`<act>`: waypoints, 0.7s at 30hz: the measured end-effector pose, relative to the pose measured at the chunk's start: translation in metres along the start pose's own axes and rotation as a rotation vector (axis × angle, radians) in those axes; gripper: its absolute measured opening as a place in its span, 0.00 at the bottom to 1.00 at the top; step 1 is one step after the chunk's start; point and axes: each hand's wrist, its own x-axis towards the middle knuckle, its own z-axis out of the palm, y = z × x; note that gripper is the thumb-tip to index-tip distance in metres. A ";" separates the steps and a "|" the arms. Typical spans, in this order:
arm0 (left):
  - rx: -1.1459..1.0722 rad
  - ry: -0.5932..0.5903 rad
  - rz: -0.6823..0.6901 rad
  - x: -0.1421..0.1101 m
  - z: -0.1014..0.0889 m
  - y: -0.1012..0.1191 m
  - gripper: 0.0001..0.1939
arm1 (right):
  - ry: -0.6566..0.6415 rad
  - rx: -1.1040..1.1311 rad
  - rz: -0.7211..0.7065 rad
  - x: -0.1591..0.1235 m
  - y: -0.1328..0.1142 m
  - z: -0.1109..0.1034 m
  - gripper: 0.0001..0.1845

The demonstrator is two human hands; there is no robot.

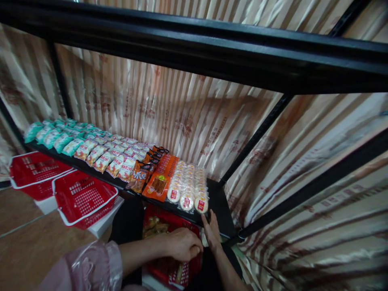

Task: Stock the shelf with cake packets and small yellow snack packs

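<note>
Working low at a black shelf (216,196), with right hand (212,228) up at its near edge, just below the rightmost column of round packs (187,202). On that side, with grip loosely open and nothing visibly held; can't tell whether touching a pack or only beside it. Placed like a stop at the column's front, by the look of it.

Holding left hand (184,244) lower, over the red basket (195,264), with grip mostly closed and fingers folded under; can't tell if around anything. Between dark-clad legs (127,220), basket included, likely for a short reach; with yellowish packs (156,226) inside.

Along the shelf, going left from the round packs: orange pouches (160,178), black-and-orange bags (139,176), white bags (103,161), teal bags (62,142). Grouped by kind and overlapped front to back, probably to save depth and leave the near labels readable. At far left, on white blocks (106,222), likely for height: two more red baskets (81,190).
</note>
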 end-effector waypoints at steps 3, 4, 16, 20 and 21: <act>0.017 -0.054 -0.009 0.006 -0.009 0.008 0.17 | 0.044 0.047 -0.007 0.003 0.004 -0.001 0.44; 0.019 -0.082 -0.012 0.008 -0.010 0.008 0.17 | 0.058 0.057 -0.003 0.003 0.005 -0.001 0.44; -0.076 -0.164 0.025 0.050 -0.025 -0.033 0.17 | -0.044 0.033 0.091 0.007 -0.002 -0.021 0.47; -0.087 -0.082 -0.075 0.070 -0.071 -0.076 0.15 | 0.000 -0.011 0.001 0.045 -0.014 -0.044 0.41; -0.068 -0.062 -0.116 0.076 -0.085 -0.089 0.15 | -0.012 -0.023 -0.053 0.059 -0.020 -0.050 0.38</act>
